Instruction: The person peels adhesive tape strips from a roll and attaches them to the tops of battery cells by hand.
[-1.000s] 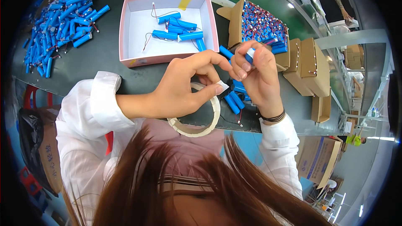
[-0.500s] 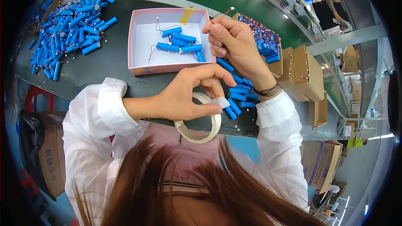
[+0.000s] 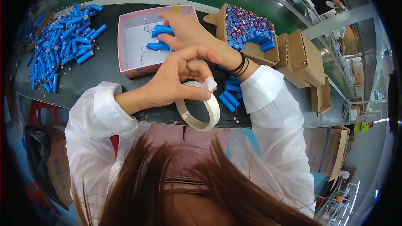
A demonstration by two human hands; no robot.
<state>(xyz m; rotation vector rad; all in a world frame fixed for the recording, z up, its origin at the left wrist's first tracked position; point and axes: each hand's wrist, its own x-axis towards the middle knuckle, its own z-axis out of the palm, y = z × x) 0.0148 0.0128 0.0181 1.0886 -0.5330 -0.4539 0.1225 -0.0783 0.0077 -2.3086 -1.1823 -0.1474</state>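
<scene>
My left hand (image 3: 171, 77) is closed on a roll of cream masking tape (image 3: 213, 113), which hangs tilted over the table's near edge. A short white loose end of the tape sticks out by the thumb and fingertips. My right hand (image 3: 188, 31) reaches into a pink-rimmed white box (image 3: 125, 54), its thumb and fingers apart around a blue cylindrical battery (image 3: 163, 29). The fingertips are somewhat smeared by motion. Nearer to me in the box is another blue battery (image 3: 158, 46) with thin wires. My right hand and wrist hide the box's right part.
A heap of blue batteries (image 3: 63, 42) covers the table's left side. Several more batteries (image 3: 228, 100) lie right of the tape. A cardboard box (image 3: 270, 54) packed with wired batteries stands at the back right, beside other cardboard boxes (image 3: 305, 58). People work farther right.
My right hand has moved left and down from the box's right edge into it; the wire it pinched is no longer visible. My left hand still holds the tape roll. The view has shifted slightly.
</scene>
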